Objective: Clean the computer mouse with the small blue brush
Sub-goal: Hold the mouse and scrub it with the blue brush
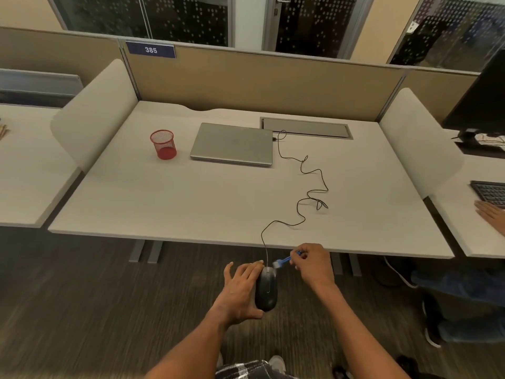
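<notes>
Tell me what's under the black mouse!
The left hand holds the mouse by its side, off the desk; beneath is carpet. The mouse's belly is hidden. The right hand holds the blue brush at its front.

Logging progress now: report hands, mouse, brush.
Left hand grips black corded computer mouse, held off the pale desk. Right hand pinches small blue brush, bristles at mouse's front. Cable slack; nothing blocks.

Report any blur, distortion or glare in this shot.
Head view: the brush bristles look smeared over the mouse; the floor is streaked too; the desk edge and partition bow from the wide lens; light is soft and even, no glare, only faint shadows under the cable.
</notes>
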Action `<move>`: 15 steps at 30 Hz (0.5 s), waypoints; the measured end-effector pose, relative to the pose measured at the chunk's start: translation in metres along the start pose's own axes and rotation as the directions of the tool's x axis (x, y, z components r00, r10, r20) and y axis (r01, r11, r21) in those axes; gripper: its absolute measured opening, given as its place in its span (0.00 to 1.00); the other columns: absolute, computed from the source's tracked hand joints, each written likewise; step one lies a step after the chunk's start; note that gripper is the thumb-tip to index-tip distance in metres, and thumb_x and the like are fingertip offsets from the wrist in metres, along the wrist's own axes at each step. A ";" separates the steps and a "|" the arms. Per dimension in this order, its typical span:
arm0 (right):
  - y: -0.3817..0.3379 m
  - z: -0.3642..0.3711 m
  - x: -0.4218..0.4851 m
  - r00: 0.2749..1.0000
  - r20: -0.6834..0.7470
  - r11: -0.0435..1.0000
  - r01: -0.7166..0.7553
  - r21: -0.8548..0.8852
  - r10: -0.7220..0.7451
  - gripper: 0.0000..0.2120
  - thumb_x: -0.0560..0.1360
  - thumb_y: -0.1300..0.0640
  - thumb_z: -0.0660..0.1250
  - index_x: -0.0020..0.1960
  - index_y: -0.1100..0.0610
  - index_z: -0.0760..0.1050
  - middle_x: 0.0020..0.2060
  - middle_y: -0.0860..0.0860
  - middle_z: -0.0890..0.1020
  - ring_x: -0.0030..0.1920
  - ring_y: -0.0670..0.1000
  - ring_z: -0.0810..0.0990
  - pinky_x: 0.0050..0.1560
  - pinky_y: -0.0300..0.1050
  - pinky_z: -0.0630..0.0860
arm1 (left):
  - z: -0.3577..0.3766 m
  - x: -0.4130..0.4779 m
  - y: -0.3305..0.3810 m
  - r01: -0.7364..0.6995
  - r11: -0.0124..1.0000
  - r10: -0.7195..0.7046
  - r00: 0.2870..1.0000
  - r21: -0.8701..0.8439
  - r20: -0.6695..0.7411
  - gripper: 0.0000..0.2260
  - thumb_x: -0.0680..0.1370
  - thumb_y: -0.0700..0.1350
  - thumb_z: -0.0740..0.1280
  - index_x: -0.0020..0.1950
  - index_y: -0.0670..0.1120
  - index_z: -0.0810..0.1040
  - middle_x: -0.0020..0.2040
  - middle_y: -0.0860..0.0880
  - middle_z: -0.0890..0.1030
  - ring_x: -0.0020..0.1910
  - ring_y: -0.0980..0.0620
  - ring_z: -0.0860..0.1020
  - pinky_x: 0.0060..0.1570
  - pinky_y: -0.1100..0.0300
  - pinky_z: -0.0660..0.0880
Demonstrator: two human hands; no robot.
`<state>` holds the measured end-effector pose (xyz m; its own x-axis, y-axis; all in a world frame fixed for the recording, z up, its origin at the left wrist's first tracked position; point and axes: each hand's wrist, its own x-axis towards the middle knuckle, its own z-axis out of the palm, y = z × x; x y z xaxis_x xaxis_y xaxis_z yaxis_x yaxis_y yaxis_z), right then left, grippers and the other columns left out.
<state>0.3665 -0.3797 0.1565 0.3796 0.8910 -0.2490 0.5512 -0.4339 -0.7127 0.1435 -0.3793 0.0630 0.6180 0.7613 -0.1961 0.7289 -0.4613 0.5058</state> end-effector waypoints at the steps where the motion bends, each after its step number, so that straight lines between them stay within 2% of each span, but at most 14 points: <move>1: -0.001 0.000 0.000 0.998 -0.064 0.999 0.003 -0.033 -0.005 0.02 0.79 0.58 0.72 0.47 0.53 0.82 0.41 0.48 0.85 0.42 0.44 0.84 0.40 0.32 0.76 | 0.000 -0.001 -0.001 -0.002 1.000 0.002 1.000 -0.001 -0.001 0.52 0.66 0.70 0.71 0.82 0.58 0.46 0.82 0.55 0.57 0.82 0.52 0.54 0.78 0.36 0.32; 3: -0.002 0.002 0.001 0.992 -0.124 0.999 0.023 0.024 -0.020 0.02 0.79 0.58 0.72 0.48 0.53 0.83 0.40 0.47 0.85 0.40 0.43 0.84 0.38 0.31 0.75 | 0.000 -0.002 -0.004 -0.004 1.000 0.004 1.000 -0.002 -0.005 0.52 0.66 0.70 0.72 0.82 0.59 0.47 0.82 0.55 0.57 0.82 0.52 0.54 0.77 0.36 0.32; 6: -0.007 0.006 0.003 1.000 0.022 0.987 0.008 0.162 -0.012 0.03 0.78 0.57 0.73 0.46 0.52 0.84 0.36 0.48 0.87 0.37 0.45 0.86 0.35 0.33 0.78 | -0.001 -0.004 -0.008 -0.002 1.000 0.002 1.000 -0.006 -0.004 0.52 0.67 0.70 0.71 0.82 0.59 0.47 0.81 0.55 0.58 0.81 0.52 0.55 0.78 0.36 0.32; 8: -0.006 0.012 0.003 0.998 0.060 0.994 0.000 0.107 -0.006 0.03 0.79 0.57 0.72 0.47 0.53 0.84 0.36 0.48 0.87 0.37 0.46 0.85 0.34 0.33 0.77 | -0.002 -0.005 -0.011 -0.002 1.000 0.002 1.000 -0.009 -0.003 0.52 0.67 0.71 0.71 0.82 0.59 0.47 0.82 0.55 0.58 0.81 0.52 0.55 0.78 0.35 0.33; 10: -0.004 0.017 0.004 0.997 -0.080 0.999 0.020 -0.044 -0.023 0.02 0.78 0.57 0.72 0.47 0.54 0.83 0.38 0.45 0.84 0.38 0.43 0.82 0.36 0.30 0.73 | -0.004 -0.005 -0.014 -0.006 1.000 0.006 1.000 -0.015 -0.003 0.52 0.67 0.71 0.71 0.82 0.59 0.47 0.82 0.55 0.57 0.82 0.51 0.54 0.78 0.34 0.34; 11: -0.003 0.017 0.004 0.987 -0.157 0.998 0.027 -0.065 -0.037 0.02 0.78 0.58 0.73 0.47 0.52 0.82 0.39 0.43 0.82 0.39 0.41 0.81 0.36 0.29 0.72 | -0.005 -0.005 -0.016 -0.007 1.000 0.007 1.000 -0.020 -0.008 0.52 0.67 0.71 0.71 0.82 0.59 0.46 0.82 0.55 0.57 0.82 0.51 0.54 0.78 0.34 0.34; 15: 0.000 0.015 -0.001 0.954 -0.299 0.998 0.042 0.043 -0.027 0.14 0.78 0.58 0.73 0.41 0.40 0.77 0.37 0.41 0.83 0.38 0.41 0.83 0.36 0.30 0.73 | -0.012 -0.004 -0.026 -0.006 1.000 0.005 1.000 -0.028 -0.016 0.52 0.66 0.71 0.71 0.82 0.59 0.47 0.82 0.55 0.57 0.82 0.51 0.54 0.78 0.34 0.34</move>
<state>0.3544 -0.3787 0.1470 0.5689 0.8221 -0.0220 0.5341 -0.3897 -0.7503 0.1188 -0.3648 0.0603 0.6171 0.7661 -0.1797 0.7168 -0.4530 0.5302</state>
